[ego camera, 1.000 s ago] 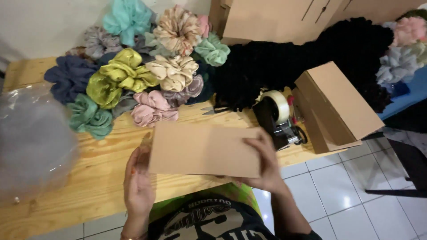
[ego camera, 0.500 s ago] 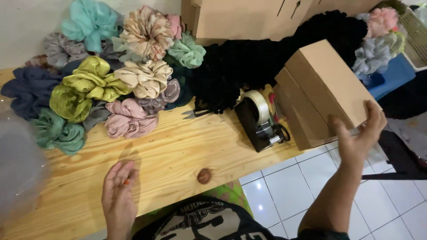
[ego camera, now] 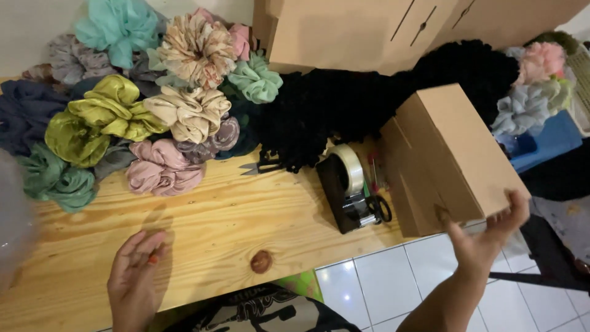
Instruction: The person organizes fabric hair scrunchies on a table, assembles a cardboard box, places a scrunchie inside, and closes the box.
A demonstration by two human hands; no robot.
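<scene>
Brown cardboard box (ego camera: 452,157) sits tilted at the right edge of the wooden table (ego camera: 209,227), right of centre in frame. Right hand (ego camera: 485,237), fingers spread, grips its lower corner. Left hand (ego camera: 135,280) lies half-open, palm up, lower left, holding nothing firmly. Larger cartons (ego camera: 344,31) at top. Black tape dispenser (ego camera: 347,187) just left of box; bare tabletop between hands.
</scene>
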